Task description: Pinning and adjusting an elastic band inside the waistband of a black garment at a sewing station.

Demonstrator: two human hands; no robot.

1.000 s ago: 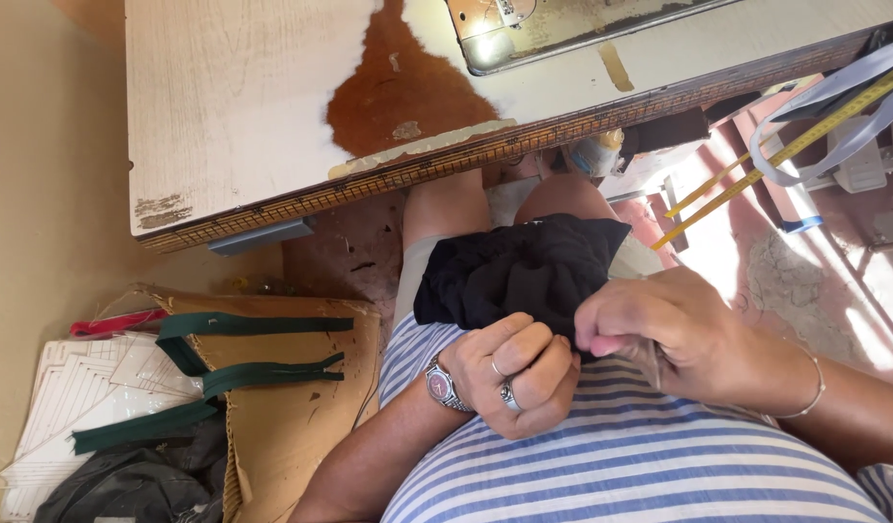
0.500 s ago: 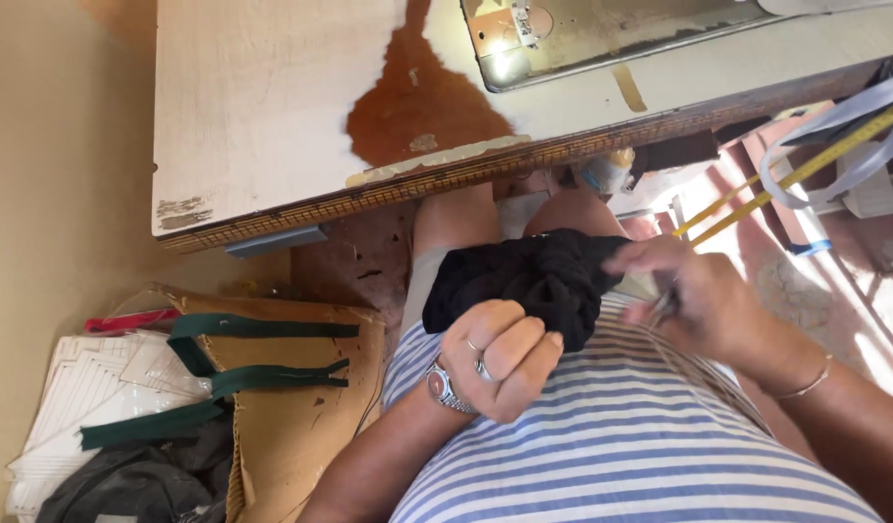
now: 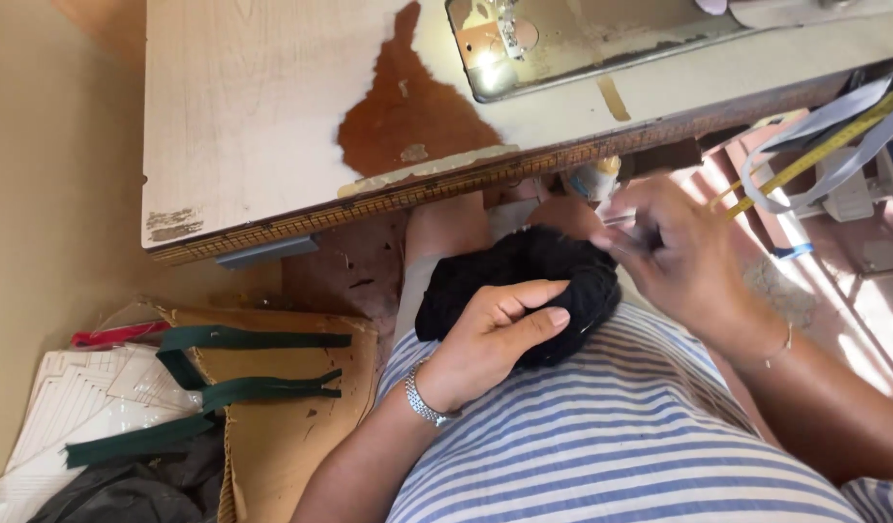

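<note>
Since half a second ago: right hand (image 3: 683,257) has lifted off the black fabric bundle (image 3: 519,286) toward the table edge; left hand (image 3: 495,339) has flattened on top of the bundle.

Listed left to right, placed from the left hand's hold.

1. Stack of white paper patterns (image 3: 64,412), far left of the hold, on the floor.
2. Dark green zipper strips (image 3: 238,368), three lengths, left of the hold, lying across a brown cardboard sheet (image 3: 291,436).
3. Wooden sewing table (image 3: 262,107), above the hold, veneer worn away in a dark brown patch (image 3: 408,121).
4. Left hand, silver wristwatch (image 3: 422,397) at the wrist, fingers spread narrowly and pressed on the bundle, pinning it to the lap.
5. Black fabric bundle, bunched in the lap directly under the left hand, against the blue-and-white striped shirt (image 3: 611,436).
6. Right hand, up and right of the hold, fingers pinched narrowly together just past the bundle's upper right corner; whatever sits between the fingertips is blurred and cannot be told. Thin bracelet (image 3: 780,344) at the wrist.
7. Yellow tape measure (image 3: 824,145), far right of the hold, hanging with grey straps (image 3: 833,111).
</note>
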